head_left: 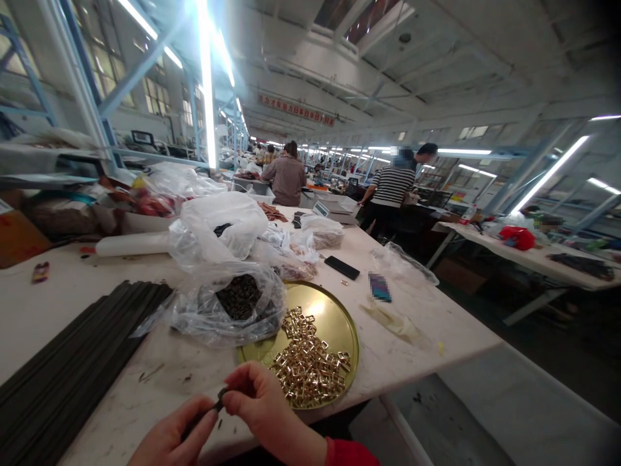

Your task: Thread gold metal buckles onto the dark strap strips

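My left hand [172,432] is closed on a narrow dark strip [195,424], much of it hidden by the fingers. Thumb and fingertips of my right hand [264,402] pinch a small dark piece [221,397] at the strip's end; whether the two are joined I cannot tell. Just beyond my right hand, a round gold tray [339,307] carries a heap of small gold metal buckles [310,362]. Behind my hands lies an open clear plastic bag [194,317] with many small dark pieces [239,298] inside.
Long dark strips [82,362] lie stacked at the left of the table [417,336]. Farther back are white plastic bags [213,223], a black flat case [342,267], a phone [380,287] and a scale [332,208]. Two people [287,173] [392,184] stand beyond the table.
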A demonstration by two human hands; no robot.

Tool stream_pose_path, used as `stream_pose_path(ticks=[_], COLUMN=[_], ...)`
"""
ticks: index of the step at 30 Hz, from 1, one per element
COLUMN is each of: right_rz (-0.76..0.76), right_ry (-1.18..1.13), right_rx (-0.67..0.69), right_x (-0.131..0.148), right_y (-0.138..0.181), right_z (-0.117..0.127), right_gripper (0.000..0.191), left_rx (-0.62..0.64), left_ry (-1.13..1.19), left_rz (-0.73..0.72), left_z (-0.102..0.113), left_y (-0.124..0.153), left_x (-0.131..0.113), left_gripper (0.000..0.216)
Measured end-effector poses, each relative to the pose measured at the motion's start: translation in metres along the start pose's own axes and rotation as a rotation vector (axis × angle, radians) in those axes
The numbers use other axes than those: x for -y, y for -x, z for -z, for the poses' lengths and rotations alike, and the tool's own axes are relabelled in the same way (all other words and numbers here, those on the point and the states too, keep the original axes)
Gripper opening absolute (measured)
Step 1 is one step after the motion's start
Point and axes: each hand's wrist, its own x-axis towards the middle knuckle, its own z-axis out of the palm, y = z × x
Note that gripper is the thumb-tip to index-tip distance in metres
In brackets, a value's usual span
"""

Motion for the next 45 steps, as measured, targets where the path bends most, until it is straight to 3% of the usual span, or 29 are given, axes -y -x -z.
stream_pose_path(ticks=[6,8,13,19,22,25,28,30,34,39,42,45], right_rz=[-0.128,-0.159,-0.168,-0.21,-0.034,0.163,0.082,0.016,-0.02,-0.01,-0.023,-0.085], right_ry=[-0.034,-0.082,-0.175,-0.225,0.189,0.848,1.256,1.308,1.25,1.057,0.779,0.291], right_rx=[0.155,0.143,0.057,0.214,0.174,-0.107,-0.36,-0.379,-0.339,-0.295,-0.131,0.044], right_x=[0.006,0.007,-0.001,-0.014,-0.002,0.019,0.03,0.029,0.021,0.033,0.042,0.04], right_y=[0.009,0.013,0.017,0.026,0.026,0.016,-0.004,-0.016,-0.029,-0.019,-0.005,0.008], right_z=[0.006,0.011,0.02,0.006,0.03,0.079,0.123,0.139,0.145,0.138,0.111,0.068], right_gripper=[0.028,0.029,0.028,0.026,0.023,0.017,0.017,0.013,0.011,0.019,0.025,0.027], left_rx=[0.032,0.046,0.231,0.174,0.164,0.089,0.051,0.078,0.136,0.105,0.062,0.006], left_ry=[-0.019,-0.016,0.024,0.074,0.115,0.099,0.061,0.037,-0.037,-0.094,-0.063,0.002], left_rz=[-0.031,-0.022,0.098,0.08,0.116,0.128,0.059,0.02,0.029,0.027,-0.036,-0.078], left_z=[-0.008,-0.011,-0.01,-0.003,0.002,0.004,-0.001,-0.006,-0.009,-0.001,0.001,0.0], left_y=[0.005,0.009,0.019,0.024,0.021,0.014,0.007,0.004,0.005,0.01,0.009,0.007], left_x=[-0.011,-0.011,-0.008,-0.016,-0.015,-0.012,-0.013,-0.015,-0.016,-0.019,-0.029,-0.036], left_gripper=[0.027,0.028,0.033,0.057,0.057,0.04,0.032,0.031,0.03,0.027,0.025,0.025])
